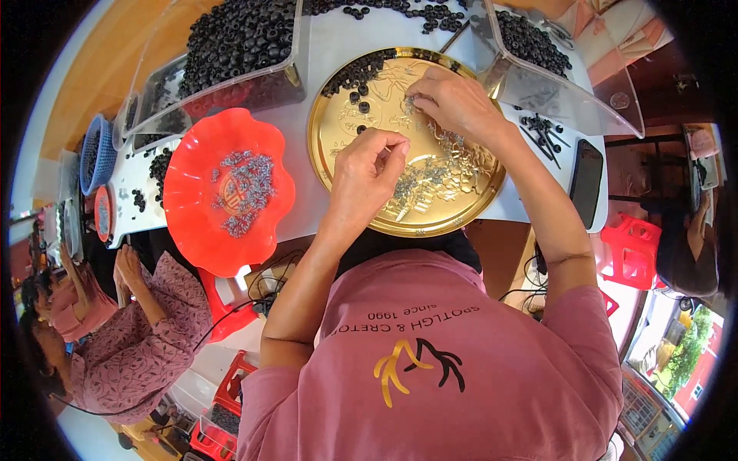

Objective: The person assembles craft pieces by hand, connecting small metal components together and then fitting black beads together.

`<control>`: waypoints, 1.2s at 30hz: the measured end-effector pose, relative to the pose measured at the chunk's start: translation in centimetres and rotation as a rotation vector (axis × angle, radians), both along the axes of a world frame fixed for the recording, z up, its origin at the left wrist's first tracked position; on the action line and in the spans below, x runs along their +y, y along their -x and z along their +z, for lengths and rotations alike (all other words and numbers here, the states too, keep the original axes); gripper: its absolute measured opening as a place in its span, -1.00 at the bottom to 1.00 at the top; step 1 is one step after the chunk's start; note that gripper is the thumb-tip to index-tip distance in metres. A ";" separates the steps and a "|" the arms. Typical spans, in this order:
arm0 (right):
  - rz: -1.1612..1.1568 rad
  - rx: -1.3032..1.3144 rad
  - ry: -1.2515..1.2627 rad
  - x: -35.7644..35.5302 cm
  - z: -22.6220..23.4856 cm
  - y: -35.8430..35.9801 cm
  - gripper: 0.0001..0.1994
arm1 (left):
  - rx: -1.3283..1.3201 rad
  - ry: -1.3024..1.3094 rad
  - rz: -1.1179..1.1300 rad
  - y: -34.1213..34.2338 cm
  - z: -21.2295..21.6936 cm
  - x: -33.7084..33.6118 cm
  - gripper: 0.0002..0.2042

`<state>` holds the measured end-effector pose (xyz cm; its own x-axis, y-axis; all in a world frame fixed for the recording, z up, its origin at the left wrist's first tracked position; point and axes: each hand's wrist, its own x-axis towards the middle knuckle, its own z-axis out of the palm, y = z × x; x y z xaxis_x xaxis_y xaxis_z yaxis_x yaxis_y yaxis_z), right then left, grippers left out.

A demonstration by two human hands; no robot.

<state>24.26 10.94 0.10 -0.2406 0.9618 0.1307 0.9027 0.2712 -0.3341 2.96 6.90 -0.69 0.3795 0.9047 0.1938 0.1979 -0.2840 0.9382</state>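
My left hand (370, 170) is raised over the near left part of a round golden tray (321, 154), thumb and fingers pinched together. What it holds, if anything, is hidden. My right hand (453, 101) reaches over the tray's far right part, its fingertips bunched low at small silvery pieces. Whether it has one between its fingers I cannot make out. Small silvery metal pieces (421, 180) lie heaped on the tray's near half. Small black round pieces (358, 75) gather along its far left rim, and a few black ones (363, 107) sit nearer the middle.
A red scalloped dish (188, 180) with more silvery pieces stands left. Clear bins of black round pieces (238, 46) and black parts (530, 42) flank the tray. Right lie black pin-shaped parts (544, 138) and a phone (586, 184). A blue basket (96, 154) and another person (138, 330) are left.
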 end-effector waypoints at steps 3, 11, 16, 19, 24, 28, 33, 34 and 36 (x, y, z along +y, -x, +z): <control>0.019 -0.015 0.023 -0.2 -0.2 -0.5 -0.83 | 0.012 -0.004 -0.006 0.2 0.2 -0.2 -0.92; -0.040 0.217 -0.029 -1.1 0.2 -1.5 -0.87 | 0.041 0.020 0.028 0.9 0.0 -0.7 -0.91; -0.109 0.508 0.170 -2.7 1.4 -1.7 -0.87 | 0.024 0.073 0.040 1.0 0.4 -1.3 -0.91; -0.144 0.518 0.099 -3.5 1.8 -1.8 -0.77 | 0.054 0.129 0.035 1.2 0.7 -1.6 -0.91; -0.089 0.335 0.031 -4.6 1.2 -2.9 -0.83 | 0.070 0.057 0.013 1.4 0.9 -2.0 -0.91; -0.014 0.241 0.014 -5.4 0.8 -3.6 -0.84 | 0.072 0.007 0.000 1.6 0.7 -2.3 -0.92; 0.050 0.198 0.063 -6.9 0.6 -2.8 -0.87 | 0.097 -0.013 -0.022 1.9 0.6 -2.3 -0.93; 0.008 0.221 0.176 -7.1 0.8 -2.3 -0.83 | 0.098 -0.011 -0.022 1.9 0.6 -2.3 -0.93; 0.068 0.209 0.155 -7.5 0.8 -2.0 -0.86 | 0.080 -0.012 -0.015 1.8 0.6 -2.3 -0.94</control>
